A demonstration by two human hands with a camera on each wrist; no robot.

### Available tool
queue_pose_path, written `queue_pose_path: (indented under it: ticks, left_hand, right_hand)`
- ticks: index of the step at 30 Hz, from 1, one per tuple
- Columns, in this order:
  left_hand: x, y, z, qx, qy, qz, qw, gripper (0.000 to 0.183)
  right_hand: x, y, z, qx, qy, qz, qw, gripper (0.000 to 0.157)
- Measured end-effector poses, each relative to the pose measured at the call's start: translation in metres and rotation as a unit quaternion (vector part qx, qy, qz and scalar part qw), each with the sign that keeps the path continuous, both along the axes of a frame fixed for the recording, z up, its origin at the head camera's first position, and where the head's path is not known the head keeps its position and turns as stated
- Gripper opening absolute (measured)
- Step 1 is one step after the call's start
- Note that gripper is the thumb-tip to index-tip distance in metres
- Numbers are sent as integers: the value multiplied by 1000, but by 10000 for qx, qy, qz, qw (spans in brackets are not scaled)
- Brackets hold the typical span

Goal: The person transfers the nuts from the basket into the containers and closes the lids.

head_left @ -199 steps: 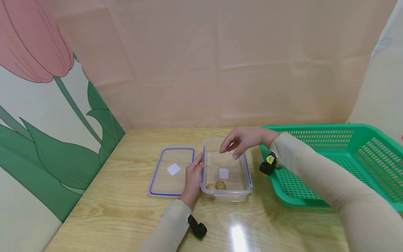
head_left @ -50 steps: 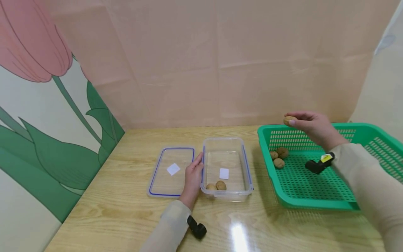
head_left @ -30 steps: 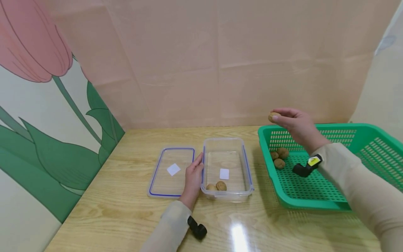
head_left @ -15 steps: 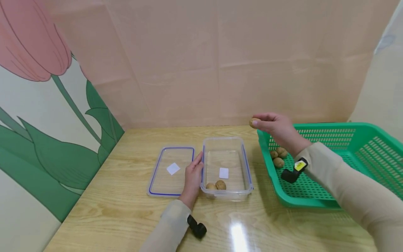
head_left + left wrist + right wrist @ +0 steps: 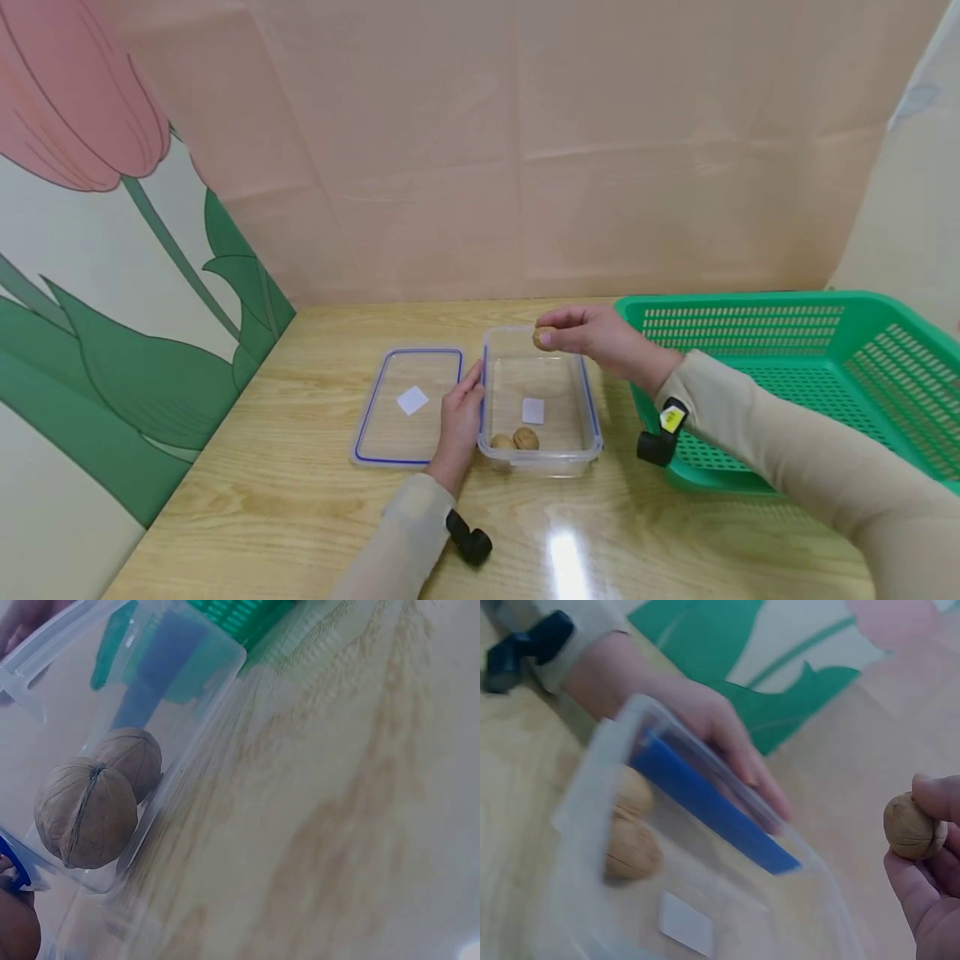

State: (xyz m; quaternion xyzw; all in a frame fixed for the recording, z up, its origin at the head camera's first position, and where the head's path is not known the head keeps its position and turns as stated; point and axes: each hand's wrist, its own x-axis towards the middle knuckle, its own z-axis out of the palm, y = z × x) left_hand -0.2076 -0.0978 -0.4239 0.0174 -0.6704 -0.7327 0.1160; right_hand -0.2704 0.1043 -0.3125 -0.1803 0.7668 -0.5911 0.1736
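Note:
In the head view, my right hand (image 5: 600, 337) pinches a walnut (image 5: 543, 337) between thumb and fingers, above the far end of a clear plastic box (image 5: 594, 417). The right wrist view shows this held walnut (image 5: 913, 826) at the right edge. My left hand (image 5: 459, 425) lies along the box's left side, its fingers fairly straight against the outer wall. Two walnuts (image 5: 526, 438) sit inside the box at its near left corner; the left wrist view shows both walnuts (image 5: 88, 814) close up through the clear wall. A white square (image 5: 533, 411) is at the box's bottom.
A clear lid (image 5: 408, 433) with a blue seal and a white square lies flat left of the box. To the right stands a green perforated basket (image 5: 720, 482), partly covered by my right sleeve. All stand on a wood-grain table (image 5: 285, 467), with a brown-covered wall behind.
My right hand has carried the walnut left from above the basket to over the box. Walnuts seen earlier in the basket are now hidden behind my right arm. The left hand stays put.

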Motion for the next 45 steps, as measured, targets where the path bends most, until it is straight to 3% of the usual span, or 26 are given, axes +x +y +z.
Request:
queue_pose_path:
  ticks: [3, 10, 14, 18, 21, 30, 39, 45]
  left_hand:
    - [1, 0, 2, 56, -19, -50, 10000, 40]
    - [10, 0, 18, -73, -23, -159, 9998, 40]
    - [4, -1, 10, -141, -61, -91, 9998, 40]
    - [-3, -2, 2, -211, -3, 44, 9998, 40]
    - [-3, -2, 1, -259, 69, 95, 9996, 41]
    - [-2, -1, -1, -276, -68, 79, 9996, 41]
    - [1, -1, 3, -178, 5, 74, 9998, 41]
    - [1, -1, 3, -226, -42, 85, 9997, 41]
  right_hand:
    - [6, -9, -6, 158, -87, 279, 9994, 44]
    - [16, -27, -14, 295, -321, 637, 9970, 37]
    - [18, -33, -15, 683, -139, 994, 9926, 36]
    - [19, -36, -17, 1093, 171, 1770, 9780, 35]
    - [20, -40, -18, 1181, 233, 2136, 9695, 35]
    - [24, -44, -24, 1689, 210, 2452, 9544, 31]
    - [26, -47, -29, 1700, -134, 2996, 9387, 27]
    - [27, -47, -31, 1813, -217, 2996, 9364, 27]
